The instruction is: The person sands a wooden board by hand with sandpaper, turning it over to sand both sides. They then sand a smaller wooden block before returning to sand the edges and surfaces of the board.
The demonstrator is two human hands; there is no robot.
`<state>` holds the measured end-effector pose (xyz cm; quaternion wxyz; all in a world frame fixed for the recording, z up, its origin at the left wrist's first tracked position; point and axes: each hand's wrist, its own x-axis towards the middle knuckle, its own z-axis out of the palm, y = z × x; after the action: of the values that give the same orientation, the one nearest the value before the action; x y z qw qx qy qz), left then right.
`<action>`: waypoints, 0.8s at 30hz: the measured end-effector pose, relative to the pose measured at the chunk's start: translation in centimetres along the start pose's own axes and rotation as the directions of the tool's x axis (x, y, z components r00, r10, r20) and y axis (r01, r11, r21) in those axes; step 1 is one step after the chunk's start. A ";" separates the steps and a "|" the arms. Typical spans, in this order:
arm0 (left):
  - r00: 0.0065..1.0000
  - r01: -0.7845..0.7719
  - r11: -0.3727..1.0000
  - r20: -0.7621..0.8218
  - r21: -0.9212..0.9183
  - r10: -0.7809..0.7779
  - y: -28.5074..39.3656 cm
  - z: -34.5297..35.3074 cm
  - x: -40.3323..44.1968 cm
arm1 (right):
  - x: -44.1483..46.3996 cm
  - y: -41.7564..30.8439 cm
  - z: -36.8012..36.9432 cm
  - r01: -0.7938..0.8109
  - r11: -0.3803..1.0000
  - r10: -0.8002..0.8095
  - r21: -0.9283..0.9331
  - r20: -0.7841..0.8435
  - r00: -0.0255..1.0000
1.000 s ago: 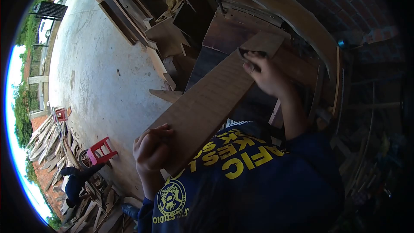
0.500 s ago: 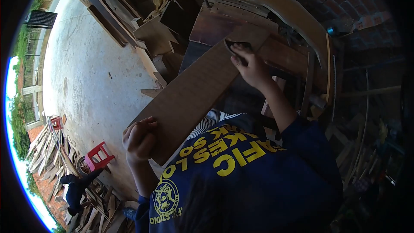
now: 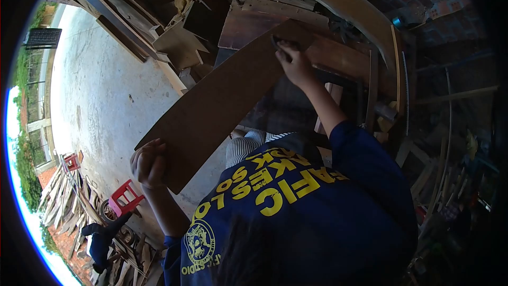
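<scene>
1 brown board, long, slanting across the left edge of the bench: far end over the top, near end jutting out above the concrete floor. Left hand grips that near end, fingers curled over its upper face. Right hand holds a small dark piece at the far stretch; too dim to identify. Curved panel beyond the bench's far edge.
</scene>
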<state>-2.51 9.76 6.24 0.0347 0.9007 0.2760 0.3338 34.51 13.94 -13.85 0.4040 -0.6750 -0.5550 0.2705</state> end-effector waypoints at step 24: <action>0.993 0.107 0.991 0.037 0.084 -0.110 2.5 -0.7 3.1 | -1.7 -3.4 -0.3 0.210 0.977 -0.208 -0.036 0.063 0.976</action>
<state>0.17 9.17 9.14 0.0214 0.8917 0.3372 0.3012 32.59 12.44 -10.92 0.3993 -0.6131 -0.6401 0.2343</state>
